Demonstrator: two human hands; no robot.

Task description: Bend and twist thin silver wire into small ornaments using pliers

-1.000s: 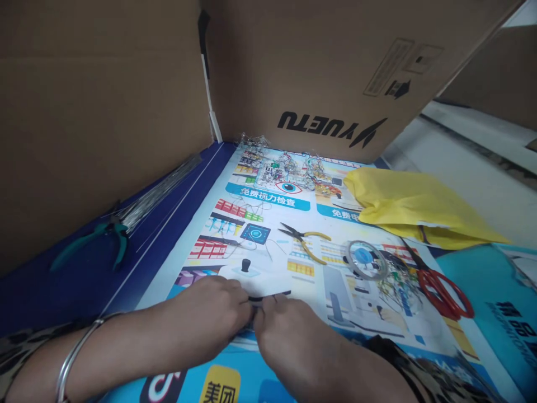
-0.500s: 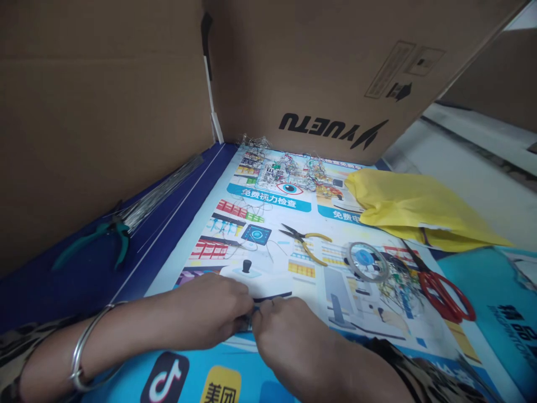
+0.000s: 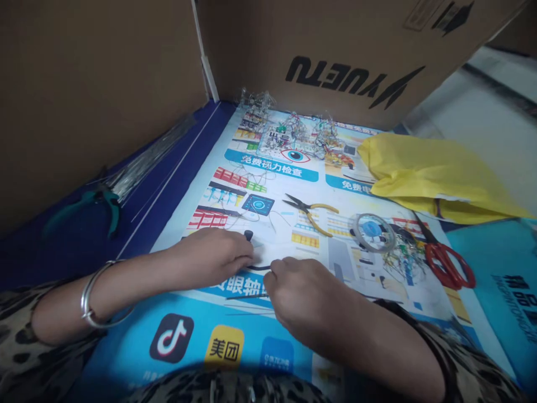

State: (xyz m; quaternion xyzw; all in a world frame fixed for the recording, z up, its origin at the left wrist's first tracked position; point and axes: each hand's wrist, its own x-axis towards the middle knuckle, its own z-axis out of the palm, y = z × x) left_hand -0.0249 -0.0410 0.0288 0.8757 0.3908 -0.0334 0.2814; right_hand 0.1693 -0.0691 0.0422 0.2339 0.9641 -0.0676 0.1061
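My left hand [image 3: 213,258] and my right hand [image 3: 302,288] rest close together on a printed poster [image 3: 235,341] that covers the table. Both hands have their fingers pinched together near a small gap between them. What the fingertips hold is too small to make out. A silver bangle [image 3: 90,299] sits on my left wrist. Just beyond my hands lie yellow-handled pliers [image 3: 312,211] and a roll of clear tape [image 3: 372,232].
Red scissors [image 3: 444,258] and a tangle of thin wires [image 3: 405,252] lie at the right. A yellow bag [image 3: 436,176] lies behind them. Teal pliers [image 3: 90,202] and a bundle of metal wires [image 3: 145,162] lie at the left. Cardboard walls [image 3: 104,73] stand behind.
The view has tilted down and the hands appear higher in the frame. My two hands have drawn slightly apart. Tools on the poster have stayed where they were.
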